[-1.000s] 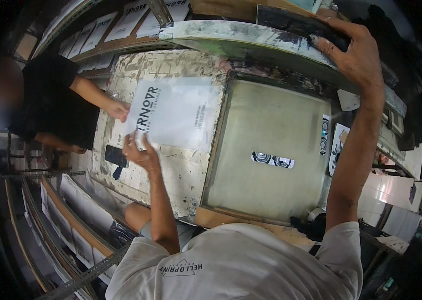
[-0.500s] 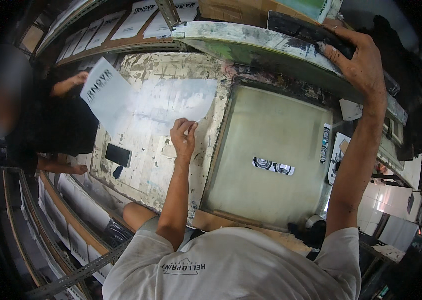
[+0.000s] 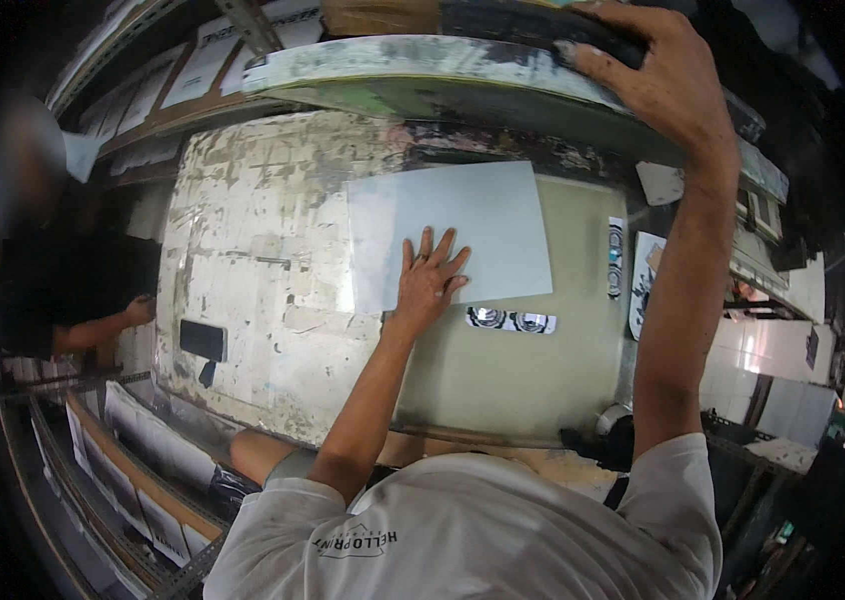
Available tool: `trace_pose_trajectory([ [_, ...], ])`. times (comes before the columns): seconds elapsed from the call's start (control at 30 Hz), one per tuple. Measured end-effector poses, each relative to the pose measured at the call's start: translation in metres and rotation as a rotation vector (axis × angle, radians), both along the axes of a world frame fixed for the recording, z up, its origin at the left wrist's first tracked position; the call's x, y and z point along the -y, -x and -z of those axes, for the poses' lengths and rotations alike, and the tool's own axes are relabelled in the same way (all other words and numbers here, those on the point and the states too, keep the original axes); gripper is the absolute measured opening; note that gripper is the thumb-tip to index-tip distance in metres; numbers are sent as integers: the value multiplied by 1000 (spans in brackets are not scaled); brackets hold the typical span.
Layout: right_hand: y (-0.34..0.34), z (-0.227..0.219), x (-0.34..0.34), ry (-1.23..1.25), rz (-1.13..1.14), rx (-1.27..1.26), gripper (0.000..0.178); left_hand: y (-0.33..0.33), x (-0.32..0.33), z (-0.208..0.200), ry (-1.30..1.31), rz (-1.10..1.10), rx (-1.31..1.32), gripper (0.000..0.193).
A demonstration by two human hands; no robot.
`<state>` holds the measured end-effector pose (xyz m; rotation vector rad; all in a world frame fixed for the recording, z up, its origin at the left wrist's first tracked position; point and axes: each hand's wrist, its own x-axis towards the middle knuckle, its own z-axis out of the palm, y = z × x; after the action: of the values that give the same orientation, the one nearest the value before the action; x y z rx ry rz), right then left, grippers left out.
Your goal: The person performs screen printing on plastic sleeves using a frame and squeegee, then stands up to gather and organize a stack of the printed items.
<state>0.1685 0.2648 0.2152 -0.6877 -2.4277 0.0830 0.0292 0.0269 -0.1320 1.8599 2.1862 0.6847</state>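
Note:
My left hand (image 3: 429,278) lies flat with fingers spread on a pale blank sheet (image 3: 503,225). The sheet rests partly on the greenish glossy board (image 3: 578,390) and partly over the worn, paint-flaked tabletop (image 3: 273,190) to its left. Above the board's far side is a raised paint-smeared printing frame (image 3: 373,62). My right hand (image 3: 668,75) is wrapped over a dark squeegee (image 3: 533,30) at the frame's edge, its thumb against the near side. A patterned strip (image 3: 513,320) sits on the board just below the sheet; a second patterned strip (image 3: 615,258) is near its right edge.
A dark phone (image 3: 203,341) lies on the tabletop's near left. At far left stands a person in black (image 3: 73,290). Racks with printed sheets (image 3: 203,65) are at the back left, and more shelving (image 3: 133,450) runs along the near left.
My left hand has moved right with the blank sheet and flattened from a pinch to spread fingers on it. The co-worker has drawn the printed sheet away left.

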Motion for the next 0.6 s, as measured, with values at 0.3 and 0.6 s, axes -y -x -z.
trace_pose_trajectory([
  [0.3, 4, -12, 2, 103, 8, 36, 44, -55, -69, 9, -56, 169, 43, 51],
  [0.6, 3, -27, 9, 278, 56, 113, 40, -78, -57, 3, -2, 219, 88, 51],
])
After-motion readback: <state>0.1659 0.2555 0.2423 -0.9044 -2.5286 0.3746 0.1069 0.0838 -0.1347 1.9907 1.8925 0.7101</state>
